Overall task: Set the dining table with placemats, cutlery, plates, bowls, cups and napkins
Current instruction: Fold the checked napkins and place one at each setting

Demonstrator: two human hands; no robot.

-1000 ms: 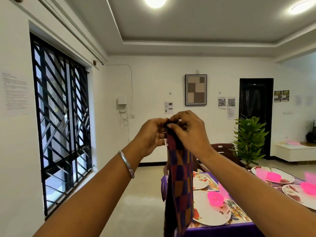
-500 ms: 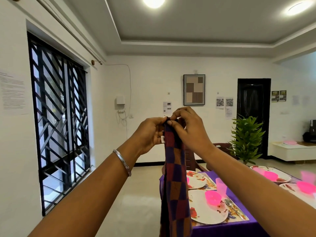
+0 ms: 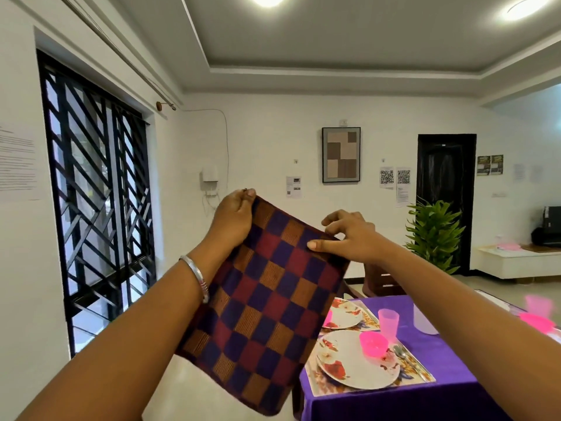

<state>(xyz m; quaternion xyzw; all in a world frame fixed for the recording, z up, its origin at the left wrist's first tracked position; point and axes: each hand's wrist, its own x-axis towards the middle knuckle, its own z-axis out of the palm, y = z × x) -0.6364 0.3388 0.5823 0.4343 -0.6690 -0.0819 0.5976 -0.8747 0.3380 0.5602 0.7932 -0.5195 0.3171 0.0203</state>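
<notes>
We are holding a checked napkin (image 3: 267,302) spread open in the air in front of us, our left hand (image 3: 232,218) pinching its upper left corner with curled fingers while our right hand (image 3: 349,237) is nipping the upper right edge between thumb and forefinger, its other fingers loosely raised. Below and to the right of our right hand, the purple-clothed table (image 3: 437,399) is carrying a flowered plate (image 3: 355,364) on a placemat (image 3: 318,379), a pink bowl (image 3: 373,343) sitting on that plate, and a pink cup (image 3: 388,323) standing just beyond it.
</notes>
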